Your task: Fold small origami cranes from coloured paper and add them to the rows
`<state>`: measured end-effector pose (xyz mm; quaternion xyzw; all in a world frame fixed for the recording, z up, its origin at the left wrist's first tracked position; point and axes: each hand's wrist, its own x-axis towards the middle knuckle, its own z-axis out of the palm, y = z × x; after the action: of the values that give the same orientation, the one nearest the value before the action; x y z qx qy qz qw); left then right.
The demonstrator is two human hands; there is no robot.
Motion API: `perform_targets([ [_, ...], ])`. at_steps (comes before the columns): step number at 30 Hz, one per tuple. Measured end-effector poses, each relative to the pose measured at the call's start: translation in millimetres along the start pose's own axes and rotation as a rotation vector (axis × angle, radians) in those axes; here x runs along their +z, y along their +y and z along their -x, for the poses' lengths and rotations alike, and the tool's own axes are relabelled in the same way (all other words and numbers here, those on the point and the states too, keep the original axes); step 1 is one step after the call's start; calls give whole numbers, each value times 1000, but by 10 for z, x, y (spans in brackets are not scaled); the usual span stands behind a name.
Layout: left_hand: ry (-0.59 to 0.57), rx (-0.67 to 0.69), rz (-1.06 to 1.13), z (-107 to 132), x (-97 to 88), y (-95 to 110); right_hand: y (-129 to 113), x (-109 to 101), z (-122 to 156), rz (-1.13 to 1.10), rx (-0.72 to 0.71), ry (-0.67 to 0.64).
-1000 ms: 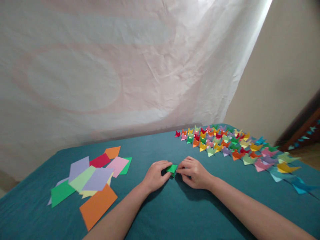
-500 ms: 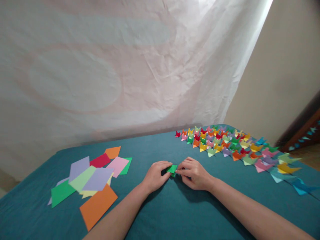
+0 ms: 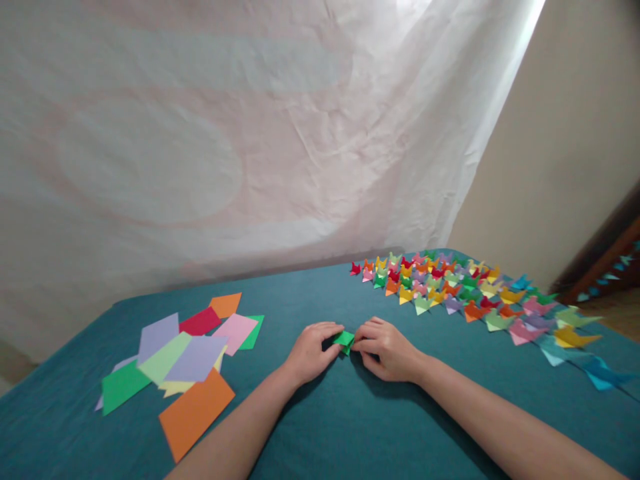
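Note:
Between my hands, just above the middle of the teal cloth, is a small folded piece of green paper [image 3: 345, 341]. My left hand [image 3: 315, 350] pinches its left side, with the thumb below and the fingers above. From the other side, the fingertips and thumb of my right hand [image 3: 383, 348] close on its right edge. Part of the fold is hidden behind the fingers of both hands.
Loose paper sheets, such as an orange one [image 3: 197, 415] and a purple one [image 3: 196, 357], lie overlapping on the left. Rows of colourful folded paper birds [image 3: 470, 293] stand on the right. Behind the teal-covered table [image 3: 300, 427] hangs a white sheet [image 3: 280, 133].
My right fingers have curled in slightly closer at the green paper's right edge. My left hand and the other papers look unmoved.

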<state>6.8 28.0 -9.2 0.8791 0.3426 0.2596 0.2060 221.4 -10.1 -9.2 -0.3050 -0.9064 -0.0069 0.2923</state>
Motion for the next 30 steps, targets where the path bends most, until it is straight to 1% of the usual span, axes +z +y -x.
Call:
perform_targets([
  [5,10,-32,-7,3,7,21,8,15,-5,9,34,-16],
  [12,83,-101,-57,-3,77,109,-15,-5,-12,6,64,-30],
  [14,101,-116,-70,-11,84,129,-14,-8,-12,-33,90,-5],
  [16,112,-129,-79,-15,85,138,15,2,-15,-105,153,60],
  [19,122,-151,-86,-14,89,135,111,39,-29,-229,341,182],
  [20,123,-159,-89,-12,92,132,150,52,-37,-259,396,192],
  [22,127,-173,-98,-10,103,126,222,69,-59,-315,442,134],
  [26,135,-186,-113,-15,127,115,314,66,-106,-381,416,-27],
  [30,142,-199,-114,-24,135,116,355,70,-128,-419,396,-81],
])
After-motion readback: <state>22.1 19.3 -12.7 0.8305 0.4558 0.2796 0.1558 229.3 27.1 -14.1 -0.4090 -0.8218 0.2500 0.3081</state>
